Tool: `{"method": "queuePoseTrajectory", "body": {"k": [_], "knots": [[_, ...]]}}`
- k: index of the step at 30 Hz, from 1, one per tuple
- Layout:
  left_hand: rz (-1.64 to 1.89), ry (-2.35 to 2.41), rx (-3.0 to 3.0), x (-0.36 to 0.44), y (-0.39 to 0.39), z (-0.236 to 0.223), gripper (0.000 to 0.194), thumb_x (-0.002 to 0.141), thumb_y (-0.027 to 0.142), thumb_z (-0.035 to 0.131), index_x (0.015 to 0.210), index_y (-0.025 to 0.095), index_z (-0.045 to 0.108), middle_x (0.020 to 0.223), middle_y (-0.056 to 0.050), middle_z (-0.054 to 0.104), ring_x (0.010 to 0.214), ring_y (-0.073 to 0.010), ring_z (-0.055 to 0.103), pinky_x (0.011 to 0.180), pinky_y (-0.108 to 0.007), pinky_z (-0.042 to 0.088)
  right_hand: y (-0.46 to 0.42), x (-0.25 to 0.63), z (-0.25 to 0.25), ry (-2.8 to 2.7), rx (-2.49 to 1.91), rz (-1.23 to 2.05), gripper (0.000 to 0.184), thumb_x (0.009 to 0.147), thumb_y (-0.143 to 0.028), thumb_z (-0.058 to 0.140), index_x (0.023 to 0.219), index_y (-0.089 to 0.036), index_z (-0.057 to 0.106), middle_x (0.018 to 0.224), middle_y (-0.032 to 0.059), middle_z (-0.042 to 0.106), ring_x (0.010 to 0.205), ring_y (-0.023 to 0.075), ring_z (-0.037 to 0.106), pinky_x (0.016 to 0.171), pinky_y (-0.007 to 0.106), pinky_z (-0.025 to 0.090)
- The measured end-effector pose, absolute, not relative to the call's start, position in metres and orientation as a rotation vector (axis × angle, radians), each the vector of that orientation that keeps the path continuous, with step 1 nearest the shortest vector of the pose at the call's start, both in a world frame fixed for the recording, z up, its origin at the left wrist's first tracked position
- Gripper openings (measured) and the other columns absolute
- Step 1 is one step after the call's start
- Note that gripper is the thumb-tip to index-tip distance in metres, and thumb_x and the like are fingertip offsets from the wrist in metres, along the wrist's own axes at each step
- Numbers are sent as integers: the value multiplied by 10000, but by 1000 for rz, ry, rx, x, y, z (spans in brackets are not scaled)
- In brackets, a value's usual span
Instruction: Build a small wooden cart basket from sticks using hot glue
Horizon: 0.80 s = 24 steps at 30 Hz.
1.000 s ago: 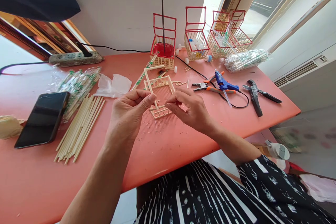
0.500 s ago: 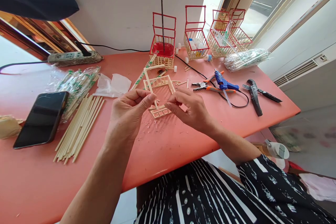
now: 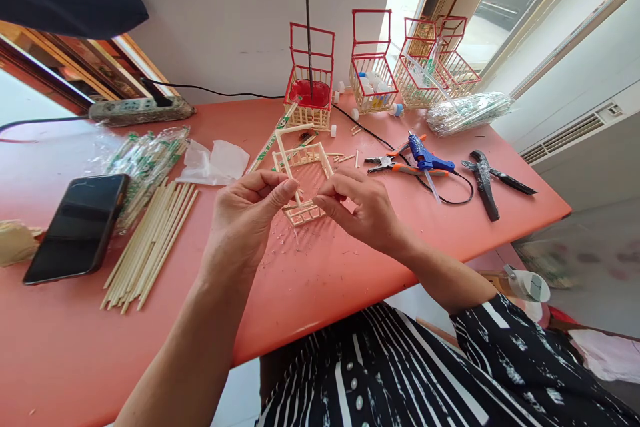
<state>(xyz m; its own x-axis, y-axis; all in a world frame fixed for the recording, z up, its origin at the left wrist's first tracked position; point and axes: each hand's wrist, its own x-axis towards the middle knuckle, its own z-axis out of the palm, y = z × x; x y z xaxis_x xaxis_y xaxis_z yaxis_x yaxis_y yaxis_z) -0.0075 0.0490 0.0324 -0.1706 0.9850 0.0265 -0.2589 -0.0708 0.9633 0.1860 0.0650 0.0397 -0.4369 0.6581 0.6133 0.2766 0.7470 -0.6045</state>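
Observation:
A small basket of pale wooden sticks (image 3: 300, 155) lies in front of me on the table. My left hand (image 3: 255, 203) is closed, thumb and forefinger pinched on an L-shaped piece of joined sticks (image 3: 283, 152). That piece stands tilted at the basket's left side, its short top bar pointing right. My right hand (image 3: 357, 203) is closed too, its fingertips at the basket's near right corner; the exact grip is hidden behind the fingers. Stick crumbs and thin glue threads lie below the basket.
Wooden sticks (image 3: 150, 247) and a phone (image 3: 77, 227) lie left. Right are pliers (image 3: 385, 163), a blue glue gun (image 3: 427, 155) and a black-handled cutter (image 3: 485, 187). Behind stand red-trimmed stick carts (image 3: 374, 77), one holding a red tub (image 3: 309, 92), and wrapped sticks (image 3: 470, 113).

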Motion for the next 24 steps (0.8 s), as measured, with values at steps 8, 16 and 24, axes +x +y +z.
{"method": "queuePoseTrajectory", "body": {"k": [8,16,24], "knots": [[1478,1100,963,-7,48,33,353,603,439,1018,754,204,803,685,11,706,642,-79,599,654,-189,494,65,186,40,-2031,-707,534,267,1056,-277,631,807,-182,616,764,-15,592,743,121,531,725,266,425],[1480,1117,969,-6,48,34,351,602,430,1012,747,202,787,688,8,697,643,-95,597,645,-218,501,65,186,40,-2031,-698,523,272,1058,-273,627,800,-187,606,762,-17,597,744,124,533,732,269,425],[1464,1152,1009,-7,48,32,347,648,437,982,766,198,761,713,0,692,653,-114,612,656,-252,515,65,185,39,-2040,-719,516,280,1061,-297,622,802,-193,602,769,-11,601,752,131,532,734,276,422]]}}
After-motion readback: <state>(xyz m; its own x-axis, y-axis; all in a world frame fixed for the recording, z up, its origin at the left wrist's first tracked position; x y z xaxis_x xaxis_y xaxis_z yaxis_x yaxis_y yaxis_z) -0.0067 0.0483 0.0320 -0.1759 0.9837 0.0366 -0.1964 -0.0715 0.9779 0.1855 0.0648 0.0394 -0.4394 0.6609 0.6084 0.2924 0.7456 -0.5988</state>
